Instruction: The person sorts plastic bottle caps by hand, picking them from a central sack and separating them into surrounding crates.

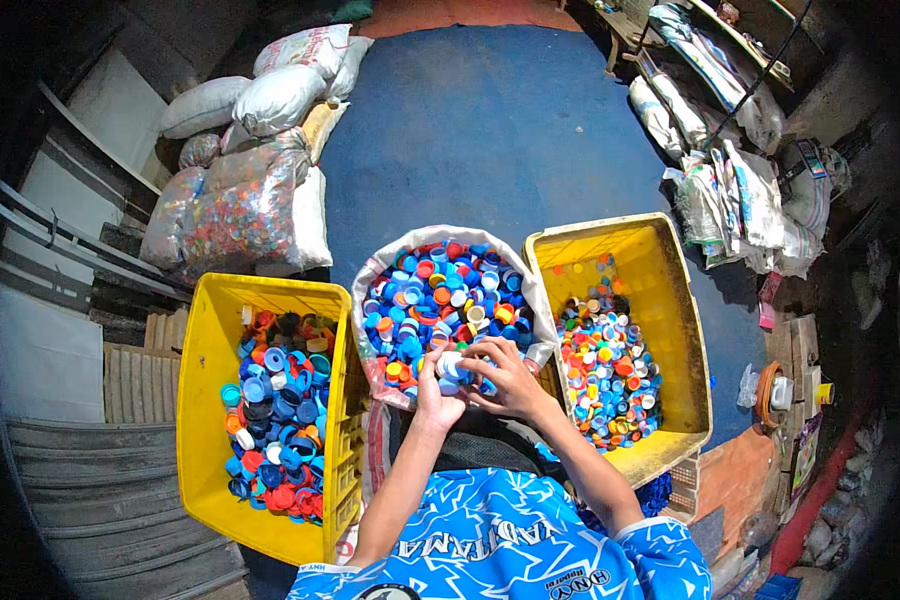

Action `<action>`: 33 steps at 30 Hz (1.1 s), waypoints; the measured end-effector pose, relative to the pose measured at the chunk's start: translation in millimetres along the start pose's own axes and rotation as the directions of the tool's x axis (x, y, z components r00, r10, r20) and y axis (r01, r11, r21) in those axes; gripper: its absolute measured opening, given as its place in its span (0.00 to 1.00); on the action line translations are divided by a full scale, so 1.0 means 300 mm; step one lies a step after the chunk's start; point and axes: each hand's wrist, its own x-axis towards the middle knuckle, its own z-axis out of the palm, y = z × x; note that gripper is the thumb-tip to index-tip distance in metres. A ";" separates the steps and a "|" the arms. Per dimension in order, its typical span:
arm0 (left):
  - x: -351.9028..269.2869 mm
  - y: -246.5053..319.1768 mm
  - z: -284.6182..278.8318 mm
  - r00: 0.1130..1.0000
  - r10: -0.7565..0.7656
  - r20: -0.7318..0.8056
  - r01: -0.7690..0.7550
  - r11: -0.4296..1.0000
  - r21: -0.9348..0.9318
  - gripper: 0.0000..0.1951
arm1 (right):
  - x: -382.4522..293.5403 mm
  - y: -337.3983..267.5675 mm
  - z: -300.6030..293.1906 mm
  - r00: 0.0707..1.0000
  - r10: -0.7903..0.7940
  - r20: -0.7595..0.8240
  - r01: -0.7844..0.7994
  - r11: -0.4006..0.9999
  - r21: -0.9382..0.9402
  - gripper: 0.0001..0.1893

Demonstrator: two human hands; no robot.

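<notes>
An open woven sack [367, 285] full of plastic bottle caps [412, 296], mostly blue, stands before me. Over its near edge, my left hand [439, 394] is cupped around a few white and light blue caps [450, 367]. The fingers of my right hand [506, 379] reach over to those same caps from the right and touch them. A yellow plastic crate [214, 450] to the left holds larger caps in blue, red and black. Another yellow crate [660, 277], on the right, holds smaller caps of many colours.
Filled white sacks [279, 101] and a clear bag of caps [244, 214] are piled at the upper left. Folded sacks [750, 195] hang at the right. Blue sheeting [487, 135] covers the floor beyond. A wooden bench [622, 26] stands at the upper right.
</notes>
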 end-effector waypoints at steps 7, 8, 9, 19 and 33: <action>-0.040 0.027 0.025 0.982 -0.098 0.162 0.143 0.945 -0.294 0.10 | 0.118 0.222 -0.010 0.979 0.197 -0.056 -0.193 0.979 0.070 0.19; -0.044 0.024 0.033 0.981 -0.087 0.175 0.138 0.941 -0.309 0.09 | 0.146 0.289 -0.011 0.976 0.216 -0.040 -0.218 0.973 -0.071 0.17; -0.041 0.021 0.030 0.980 -0.087 0.180 0.141 0.939 -0.312 0.09 | 0.166 0.353 -0.007 0.972 0.235 -0.024 -0.234 0.949 -0.209 0.16; -0.041 0.030 0.002 0.984 -0.037 0.176 0.093 0.943 -0.321 0.09 | 0.213 0.514 0.041 0.962 0.218 0.167 -0.151 0.928 -0.342 0.16; -0.017 0.010 0.059 0.990 -0.070 0.120 0.090 0.980 -0.176 0.10 | 0.041 0.146 0.017 0.445 0.826 0.347 0.188 -0.464 0.866 0.13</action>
